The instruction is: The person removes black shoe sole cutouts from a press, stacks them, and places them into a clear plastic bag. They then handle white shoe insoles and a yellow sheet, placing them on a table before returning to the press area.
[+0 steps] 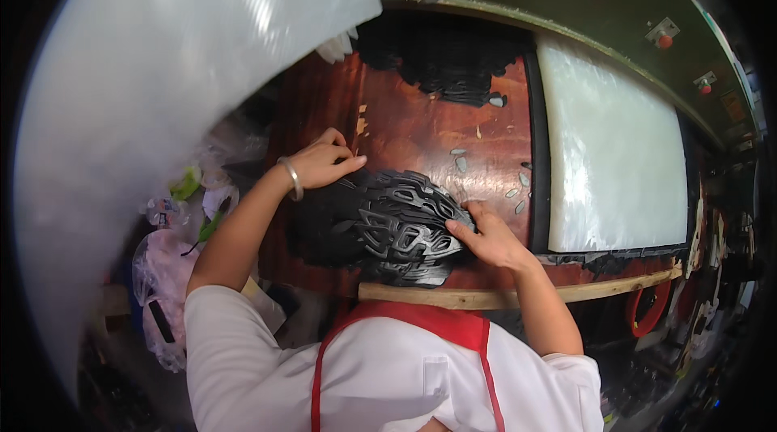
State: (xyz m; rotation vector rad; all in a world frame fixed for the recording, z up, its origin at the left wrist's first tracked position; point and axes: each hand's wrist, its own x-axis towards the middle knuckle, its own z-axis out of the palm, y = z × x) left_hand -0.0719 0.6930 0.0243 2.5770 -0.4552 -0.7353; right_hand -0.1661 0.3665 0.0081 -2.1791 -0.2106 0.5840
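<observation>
Plainly, a pile of black cut-out pieces (405,225) is flanked by two hands on the tabletop (413,128).
Its right end is touched by the right hand (490,238), thumb and fingers parted; near its far left edge, the left hand's (328,161) fingers are curled. Whether anything is pinched cannot be told.

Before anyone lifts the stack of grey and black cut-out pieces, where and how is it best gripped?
Probably at the right end of the stack of cut-out pieces, coming from the right, where the right hand is. The pieces look thin, full of openings and unevenly layered, so a broad hold across several layers seems safer than pinching one strip.
</observation>
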